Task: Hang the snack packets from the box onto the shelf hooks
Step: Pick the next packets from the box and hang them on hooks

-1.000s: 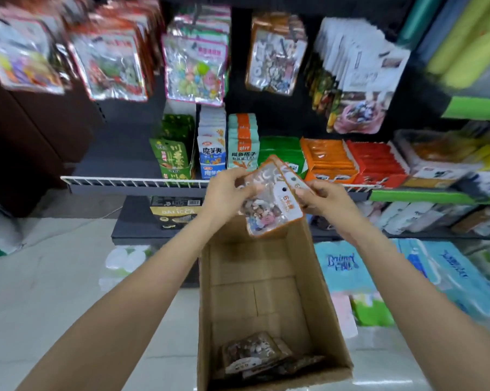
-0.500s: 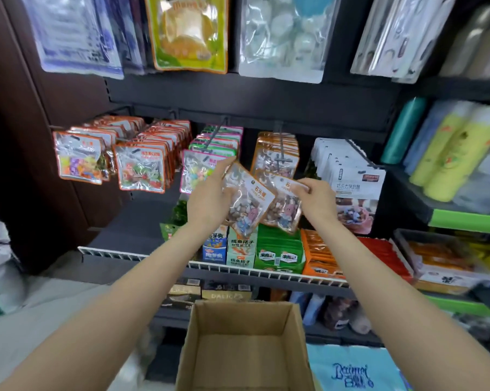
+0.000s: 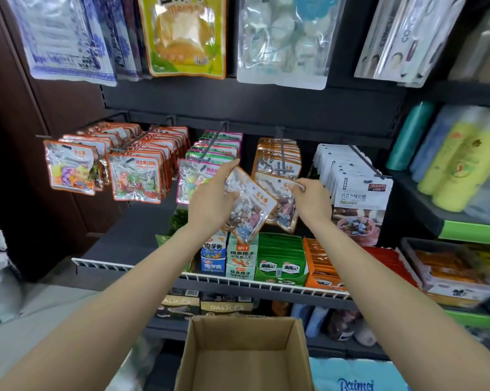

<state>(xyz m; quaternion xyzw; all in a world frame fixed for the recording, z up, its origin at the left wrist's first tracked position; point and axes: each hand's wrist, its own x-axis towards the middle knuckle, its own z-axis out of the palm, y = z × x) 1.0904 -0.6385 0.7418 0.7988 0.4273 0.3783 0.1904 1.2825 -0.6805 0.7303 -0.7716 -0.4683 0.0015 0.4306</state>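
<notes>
Both hands up at the hook row. L hand (image 3: 210, 198) grips one packet (image 3: 248, 213), tilted, fingers curled round its left edge. R hand (image 3: 311, 198) pinches a 2nd packet (image 3: 283, 198) by its top corner, just below the orange-pack hook (image 3: 280, 148). Neither hung yet. Box (image 3: 244, 359) below; can't tell what's left inside.

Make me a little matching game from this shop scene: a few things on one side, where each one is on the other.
Things:
1. stone candy packet
2. cardboard box
3. mango bag
4. green packs

Places:
A. top row, hanging
B. in the left hand
C. on the wire-fronted shelf
D. bottom of the view, below the shelf

Pairs: 1-B, 2-D, 3-A, 4-C
</notes>
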